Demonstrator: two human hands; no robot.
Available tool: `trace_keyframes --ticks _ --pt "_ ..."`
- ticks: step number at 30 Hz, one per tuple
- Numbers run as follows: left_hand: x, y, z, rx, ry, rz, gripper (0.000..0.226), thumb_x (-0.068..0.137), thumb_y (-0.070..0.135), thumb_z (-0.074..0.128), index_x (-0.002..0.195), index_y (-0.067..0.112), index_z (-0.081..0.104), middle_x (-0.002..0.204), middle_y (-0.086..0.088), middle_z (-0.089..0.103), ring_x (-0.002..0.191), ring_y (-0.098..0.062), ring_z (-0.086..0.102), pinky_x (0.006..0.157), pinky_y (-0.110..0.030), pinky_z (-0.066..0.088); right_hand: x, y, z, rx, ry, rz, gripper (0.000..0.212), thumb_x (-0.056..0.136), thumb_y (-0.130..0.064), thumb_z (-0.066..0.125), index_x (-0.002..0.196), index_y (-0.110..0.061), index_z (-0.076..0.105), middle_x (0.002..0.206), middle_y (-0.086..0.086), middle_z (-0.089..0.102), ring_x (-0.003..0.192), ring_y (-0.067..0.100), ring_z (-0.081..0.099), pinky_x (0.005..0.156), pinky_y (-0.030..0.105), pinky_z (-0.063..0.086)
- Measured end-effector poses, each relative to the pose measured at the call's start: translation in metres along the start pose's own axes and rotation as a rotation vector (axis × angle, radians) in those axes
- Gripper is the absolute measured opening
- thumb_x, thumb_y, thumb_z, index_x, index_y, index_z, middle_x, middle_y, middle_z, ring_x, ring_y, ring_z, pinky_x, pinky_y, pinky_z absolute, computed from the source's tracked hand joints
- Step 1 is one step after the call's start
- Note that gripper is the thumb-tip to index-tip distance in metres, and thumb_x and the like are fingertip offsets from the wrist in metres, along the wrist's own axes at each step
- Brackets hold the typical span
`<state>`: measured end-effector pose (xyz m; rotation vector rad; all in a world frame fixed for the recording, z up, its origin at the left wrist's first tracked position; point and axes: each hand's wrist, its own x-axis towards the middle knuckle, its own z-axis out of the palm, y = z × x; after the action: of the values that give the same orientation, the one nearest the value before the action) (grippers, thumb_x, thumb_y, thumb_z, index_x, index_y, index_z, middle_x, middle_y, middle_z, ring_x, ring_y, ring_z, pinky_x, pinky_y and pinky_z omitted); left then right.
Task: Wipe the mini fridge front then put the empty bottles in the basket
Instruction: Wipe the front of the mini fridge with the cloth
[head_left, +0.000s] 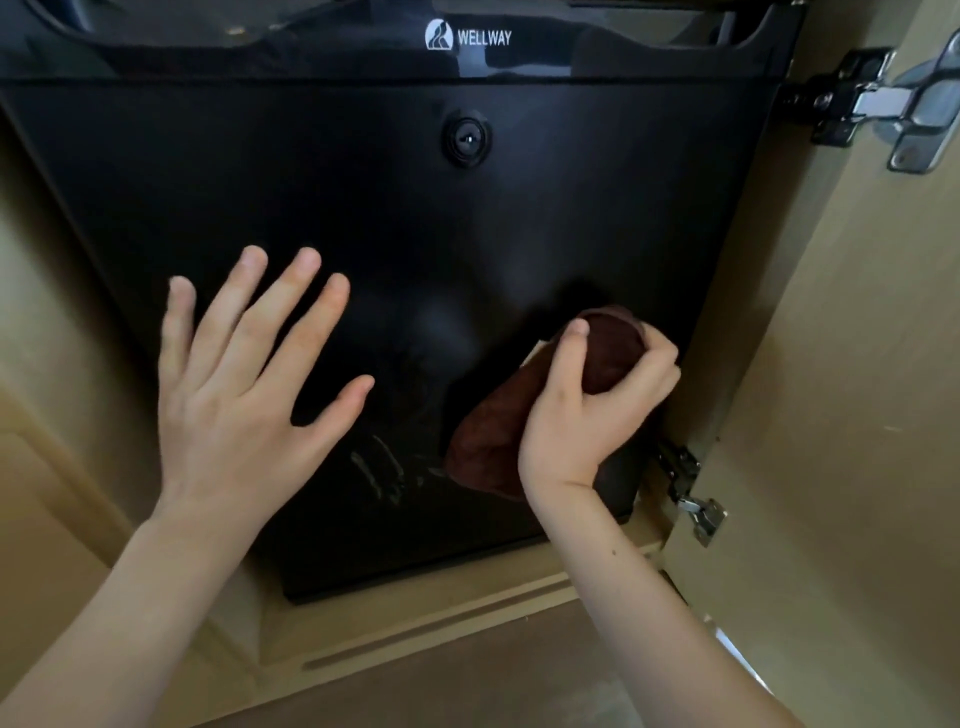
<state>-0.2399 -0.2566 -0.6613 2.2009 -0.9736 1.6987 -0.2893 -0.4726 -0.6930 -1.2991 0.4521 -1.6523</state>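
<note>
A black mini fridge front (395, 218) fills the view, with a round lock (466, 138) near its top and a white WELLWAY logo (467, 36) above. My right hand (582, 410) is shut on a bunched dark brown cloth (493, 441), pressed against the fridge's lower right area. My left hand (244, 384) lies open with fingers spread, over the lower left of the door. Pale smears (379, 470) show on the door between the hands. No bottles or basket are in view.
The fridge sits inside a beige cabinet. The cabinet door (841, 415) stands open at the right, with a metal hinge (878, 104) at the top and another hinge (693, 499) lower down. A beige ledge (441, 618) runs below the fridge.
</note>
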Motion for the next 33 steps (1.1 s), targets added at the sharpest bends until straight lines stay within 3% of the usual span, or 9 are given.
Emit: trace_keyframes --ticks 4,7,11,16,20,23,25,28,33 --pt "-0.001 -0.002 0.0 -0.015 -0.021 0.006 0.061 0.094 0.036 0.065 0.148 0.016 0.046 0.155 -0.006 0.041 0.149 -0.025 0.029 0.122 -0.052 0.013 -0.024 0.027 -0.016 -0.072 -0.047 0.029 0.033 0.094 -0.024 0.062 0.117 -0.003 0.051 0.109 0.009 0.045 0.1 -0.007 0.048 0.084 0.006 0.038" --pt "0.0 -0.002 -0.004 -0.017 -0.035 0.006 0.06 0.095 0.035 0.065 0.148 0.016 0.045 0.155 -0.006 0.041 0.149 -0.025 0.029 0.122 -0.052 0.014 -0.048 0.046 -0.039 -0.161 -0.106 0.156 0.038 0.095 -0.024 0.06 0.116 0.006 0.05 0.109 0.024 0.045 0.09 -0.006 0.043 0.081 -0.002 0.033" --pt "0.002 0.003 -0.01 -0.026 -0.077 -0.017 0.06 0.095 0.034 0.063 0.149 0.016 0.044 0.157 -0.004 0.037 0.15 -0.024 0.027 0.122 -0.053 0.015 -0.04 0.027 -0.028 -0.121 -0.083 0.228 0.029 0.095 -0.018 0.065 0.116 -0.006 0.05 0.111 0.015 0.044 0.096 -0.016 0.045 0.078 -0.003 0.035" --pt "0.001 -0.003 -0.013 -0.027 -0.102 0.013 0.058 0.096 0.034 0.061 0.149 0.016 0.044 0.158 -0.003 0.037 0.15 -0.024 0.027 0.122 -0.053 0.017 -0.001 -0.032 0.02 0.009 -0.009 -0.043 0.03 0.09 -0.027 0.067 0.113 -0.013 0.054 0.106 0.003 0.046 0.096 -0.004 0.051 0.08 0.003 0.038" --pt "-0.007 -0.005 -0.014 -0.029 -0.111 0.001 0.056 0.097 0.032 0.059 0.149 0.016 0.044 0.158 0.0 0.034 0.15 -0.022 0.027 0.122 -0.051 0.017 -0.024 -0.01 0.009 -0.042 -0.069 -0.041 0.032 0.092 -0.03 0.064 0.115 -0.011 0.052 0.109 0.006 0.045 0.096 0.013 0.052 0.085 0.024 0.047" --pt "-0.019 -0.002 -0.016 -0.056 -0.135 -0.06 0.058 0.096 0.03 0.06 0.15 0.016 0.042 0.158 0.004 0.031 0.15 -0.021 0.026 0.123 -0.048 0.015 -0.059 0.02 -0.024 -0.135 -0.172 0.059 0.033 0.093 -0.027 0.061 0.114 -0.003 0.051 0.11 0.009 0.042 0.098 0.015 0.049 0.083 0.043 0.051" --pt "-0.025 0.001 -0.017 -0.068 -0.163 -0.102 0.06 0.095 0.029 0.061 0.15 0.016 0.041 0.158 0.005 0.03 0.151 -0.02 0.024 0.124 -0.046 0.014 -0.067 0.026 -0.032 -0.176 -0.184 0.125 0.034 0.093 -0.024 0.062 0.114 0.0 0.051 0.11 0.011 0.04 0.099 0.017 0.048 0.083 0.048 0.052" --pt "-0.027 0.003 -0.021 -0.095 -0.18 -0.125 0.061 0.094 0.028 0.062 0.15 0.016 0.041 0.158 0.006 0.03 0.151 -0.018 0.023 0.124 -0.044 0.015 -0.054 0.003 -0.016 -0.121 -0.151 0.138 0.032 0.094 -0.021 0.065 0.114 -0.001 0.052 0.11 0.009 0.04 0.098 0.019 0.05 0.085 0.042 0.052" --pt "-0.018 -0.01 -0.028 -0.096 -0.104 -0.155 0.059 0.093 0.024 0.065 0.148 0.014 0.045 0.157 0.001 0.038 0.15 -0.018 0.026 0.124 -0.043 0.016 -0.014 -0.055 0.034 -0.01 -0.05 -0.063 0.032 0.09 -0.023 0.067 0.11 -0.002 0.056 0.106 0.009 0.045 0.097 0.022 0.051 0.086 0.024 0.044"
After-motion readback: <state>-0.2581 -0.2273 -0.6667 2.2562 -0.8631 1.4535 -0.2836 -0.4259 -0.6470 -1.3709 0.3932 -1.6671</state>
